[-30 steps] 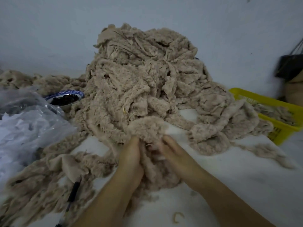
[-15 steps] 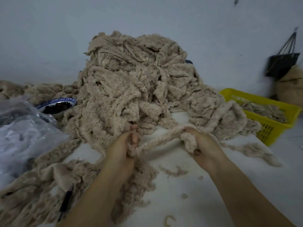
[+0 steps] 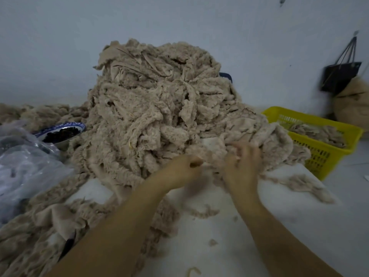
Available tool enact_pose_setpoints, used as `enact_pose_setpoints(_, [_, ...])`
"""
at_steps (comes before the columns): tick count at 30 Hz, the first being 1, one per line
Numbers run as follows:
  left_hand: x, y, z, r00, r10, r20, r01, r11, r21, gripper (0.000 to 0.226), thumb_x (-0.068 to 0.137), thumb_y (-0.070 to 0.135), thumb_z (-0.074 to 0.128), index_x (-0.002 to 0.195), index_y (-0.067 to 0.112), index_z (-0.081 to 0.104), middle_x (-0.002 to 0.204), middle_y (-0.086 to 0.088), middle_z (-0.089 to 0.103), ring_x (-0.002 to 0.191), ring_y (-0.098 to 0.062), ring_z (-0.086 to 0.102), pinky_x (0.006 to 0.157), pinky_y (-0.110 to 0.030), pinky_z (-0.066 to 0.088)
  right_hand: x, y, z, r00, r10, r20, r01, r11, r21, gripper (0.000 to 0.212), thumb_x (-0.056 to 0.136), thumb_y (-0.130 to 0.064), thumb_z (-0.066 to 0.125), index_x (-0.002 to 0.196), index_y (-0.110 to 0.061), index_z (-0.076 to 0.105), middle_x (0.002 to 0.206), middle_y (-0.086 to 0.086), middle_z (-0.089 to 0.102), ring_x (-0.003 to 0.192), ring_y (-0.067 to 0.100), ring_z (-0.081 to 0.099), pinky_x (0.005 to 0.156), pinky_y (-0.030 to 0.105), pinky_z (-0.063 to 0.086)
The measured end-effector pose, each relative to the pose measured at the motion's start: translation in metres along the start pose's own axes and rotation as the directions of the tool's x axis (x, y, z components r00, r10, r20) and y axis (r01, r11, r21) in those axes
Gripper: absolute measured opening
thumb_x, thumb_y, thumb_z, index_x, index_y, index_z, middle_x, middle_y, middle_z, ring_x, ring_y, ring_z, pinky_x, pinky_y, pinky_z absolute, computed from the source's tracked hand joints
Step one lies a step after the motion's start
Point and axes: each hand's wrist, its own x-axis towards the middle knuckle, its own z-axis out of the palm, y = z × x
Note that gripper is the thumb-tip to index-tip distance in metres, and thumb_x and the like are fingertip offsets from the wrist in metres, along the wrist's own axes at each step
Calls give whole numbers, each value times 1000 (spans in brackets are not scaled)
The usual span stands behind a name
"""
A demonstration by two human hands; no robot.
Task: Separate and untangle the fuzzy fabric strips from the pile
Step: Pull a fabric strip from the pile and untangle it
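Beige fuzzy strip pile (image 3: 159, 108) before you: tall tangled mound on tabletop (image 3: 289, 216); loose strips (image 3: 50, 226) spread flat at your near left; stray strip (image 3: 303, 184) right.

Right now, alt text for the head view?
A person's left grip and right grip hold fuzzy beige fabric strips at the front of a tall tangled pile on a white table. A yellow basket holding more strips sits right; a blue-rimmed bowl and plastic bag sit left.

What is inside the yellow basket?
Fuzzy beige strips lie inside the basket. They cover its bottom, so whatever is under them cannot be seen.
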Motion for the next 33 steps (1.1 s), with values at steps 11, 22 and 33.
enact_pose_setpoints(11, [51, -25, 30, 987, 5, -163, 64, 908, 414, 28, 104, 29, 41, 127, 18, 53, 134, -9, 52, 123, -31, 44, 101, -42, 39, 92, 64, 7, 850, 407, 335, -416, 908, -49, 26, 101, -20, 41, 113, -17, 63, 118, 16, 62, 101, 30, 59, 75, 34, 49])
enact_pose_setpoints(22, [16, -35, 24, 972, -143, -185, 158, 985, 67, 34, 92, 38, 58, 71, 20, 38, 66, 1, 43, 62, -17, 40, 57, -31, 29, 86, 49, 34, 710, 327, 623, -388, 921, -42, 21, 104, -17, 43, 103, -12, 63, 93, 9, 67, 80, 18, 64, 62, 22, 53])
enact_pose_setpoints(33, [43, 6, 25, 926, -240, -290, -33, 716, -698, 19, 101, 19, 54, 87, 13, 66, 83, 1, 67, 82, -15, 61, 74, -24, 48, 113, 45, -2, 971, 236, -39, -237, 971, -39, 24, 100, -4, 38, 111, 5, 57, 116, 24, 55, 104, 21, 48, 85, 13, 35])
